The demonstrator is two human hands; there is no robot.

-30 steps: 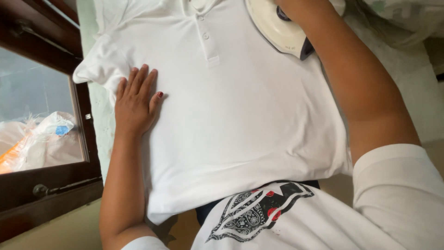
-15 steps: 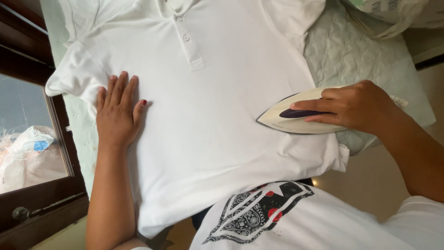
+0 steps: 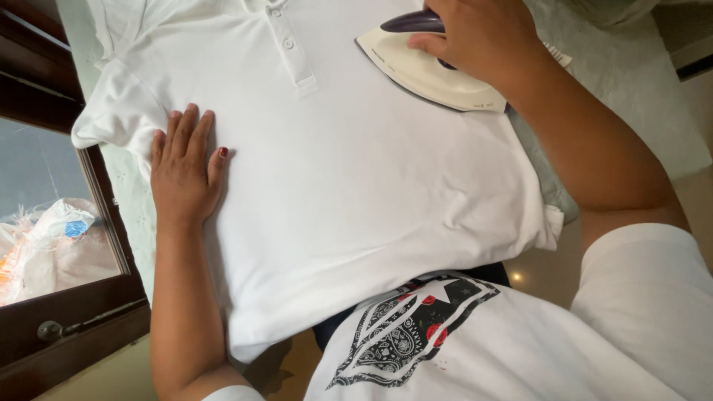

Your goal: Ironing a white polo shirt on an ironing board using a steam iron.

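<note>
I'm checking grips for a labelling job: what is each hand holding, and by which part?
The right hand grips the iron by its dark handle. The left hand holds nothing, lying flat on the white shirt.

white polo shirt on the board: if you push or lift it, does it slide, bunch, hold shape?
Likely floppy: the white cotton polo shirt drapes over the padded board edge and shows soft creases. It probably bunches when pushed, since the left hand lies flat on it while the right hand grips the cream iron. Probably light.

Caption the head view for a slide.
Left hand flat on a white shirt; right hand grips an iron near its buttons.
</note>
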